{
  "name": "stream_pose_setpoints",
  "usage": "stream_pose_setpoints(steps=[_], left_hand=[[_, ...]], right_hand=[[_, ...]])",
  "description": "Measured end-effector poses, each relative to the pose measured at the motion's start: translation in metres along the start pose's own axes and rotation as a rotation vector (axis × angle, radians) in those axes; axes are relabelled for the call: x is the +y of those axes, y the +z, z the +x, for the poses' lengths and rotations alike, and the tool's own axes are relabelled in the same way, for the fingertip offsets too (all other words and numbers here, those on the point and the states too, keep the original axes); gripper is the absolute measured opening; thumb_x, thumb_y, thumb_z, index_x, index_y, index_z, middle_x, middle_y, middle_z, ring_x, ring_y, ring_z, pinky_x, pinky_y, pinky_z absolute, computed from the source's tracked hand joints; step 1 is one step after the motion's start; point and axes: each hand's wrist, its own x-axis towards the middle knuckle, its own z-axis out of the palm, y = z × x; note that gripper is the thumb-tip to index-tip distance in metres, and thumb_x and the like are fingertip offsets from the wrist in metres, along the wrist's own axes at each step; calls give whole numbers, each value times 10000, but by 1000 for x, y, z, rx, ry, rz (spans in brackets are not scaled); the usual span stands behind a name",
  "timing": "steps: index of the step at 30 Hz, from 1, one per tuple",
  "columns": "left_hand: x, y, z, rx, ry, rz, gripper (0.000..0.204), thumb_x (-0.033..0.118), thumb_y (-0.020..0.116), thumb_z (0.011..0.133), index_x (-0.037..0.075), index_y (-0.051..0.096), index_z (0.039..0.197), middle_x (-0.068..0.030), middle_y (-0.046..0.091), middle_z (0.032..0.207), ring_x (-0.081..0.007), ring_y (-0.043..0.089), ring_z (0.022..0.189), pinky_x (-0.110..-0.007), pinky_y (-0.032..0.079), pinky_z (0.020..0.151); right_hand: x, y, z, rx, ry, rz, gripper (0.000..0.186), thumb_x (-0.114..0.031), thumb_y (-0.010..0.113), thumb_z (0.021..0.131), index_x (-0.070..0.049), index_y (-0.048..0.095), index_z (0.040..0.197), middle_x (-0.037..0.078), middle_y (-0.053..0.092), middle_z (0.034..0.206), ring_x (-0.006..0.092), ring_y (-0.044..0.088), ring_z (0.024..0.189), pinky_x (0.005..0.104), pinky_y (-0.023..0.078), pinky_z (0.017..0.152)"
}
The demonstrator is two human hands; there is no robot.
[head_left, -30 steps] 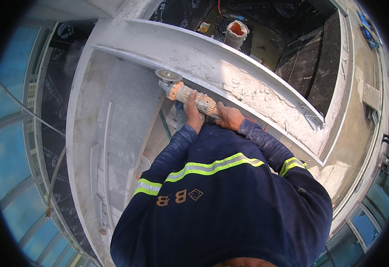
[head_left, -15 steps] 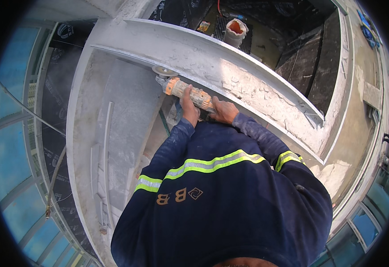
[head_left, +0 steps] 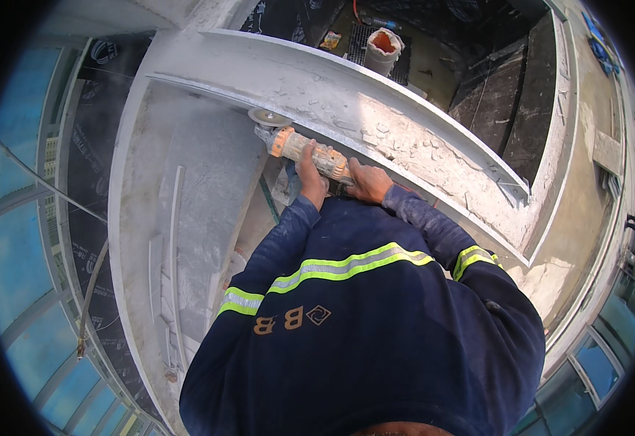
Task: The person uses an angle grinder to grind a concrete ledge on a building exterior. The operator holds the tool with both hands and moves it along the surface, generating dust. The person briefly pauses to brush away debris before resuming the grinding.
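Note:
An orange, dust-covered angle grinder (head_left: 324,160) lies slantwise in both my hands. My left hand (head_left: 310,176) is wrapped round the middle of its body, and my right hand (head_left: 370,182) grips the rear end. At the grinder's far left end, the round disc (head_left: 269,118) is against or very close to the near edge of a pale, dusty ledge (head_left: 317,106); I cannot tell whether they touch. Faint dust hangs left of the disc. Rubble and flakes (head_left: 419,149) lie on the ledge's right part.
Beyond the ledge is a dark pit with an upright pipe (head_left: 383,52) whose inside is orange. Thin pale strips (head_left: 175,254) lie on the grey slab at left. A cable (head_left: 48,182) hangs before blue glass panels (head_left: 19,240). A blue object (head_left: 602,49) lies far right.
The dust left of the disc looks a little thicker. Both hands keep their hold on the grinder, which has hardly moved along the ledge.

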Motion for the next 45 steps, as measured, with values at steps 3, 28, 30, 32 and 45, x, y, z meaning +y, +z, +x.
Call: stream_pose_setpoints(steps=[3, 28, 30, 32, 45], left_hand=[[6, 5, 5, 5, -1, 1, 263, 220, 684, 916, 52, 571, 1085, -84, 613, 904, -240, 675, 829, -405, 577, 748], [8, 6, 1, -4, 9, 47, 275, 254, 688, 916, 49, 569, 1055, -92, 615, 915, -249, 667, 847, -414, 574, 771], [11, 13, -3, 21, 4, 47, 280, 255, 692, 912, 43, 579, 1056, -88, 625, 911, -240, 671, 826, -399, 574, 747], [11, 14, -12, 33, -27, 36, 292, 253, 692, 913, 46, 571, 1080, -87, 616, 935, -240, 670, 849, -396, 574, 751], [-2, 0, -10, 0, -20, -12, 280, 224, 692, 913, 53, 571, 1098, -81, 619, 931, -239, 679, 833, -394, 577, 728]], right_hand=[[5, 7, 14, 40, -16, -5, 509, -287, 733, 828, 4, 407, 1089, 287, 687, 889, 472, 678, 877, 551, 539, 750], [5, 9, 11, 60, -16, 14, 520, -292, 733, 820, -7, 398, 1098, 291, 679, 871, 491, 664, 866, 561, 524, 743], [3, 7, 11, 50, -21, -1, 512, -281, 731, 823, 7, 406, 1094, 294, 686, 888, 478, 678, 878, 548, 542, 757], [1, 3, 3, 29, -5, 5, 510, -277, 732, 823, 5, 405, 1093, 294, 685, 879, 482, 677, 876, 551, 542, 754], [-4, 0, -9, 34, 19, 11, 505, -267, 736, 827, -5, 405, 1105, 292, 686, 871, 487, 677, 869, 565, 536, 734]])
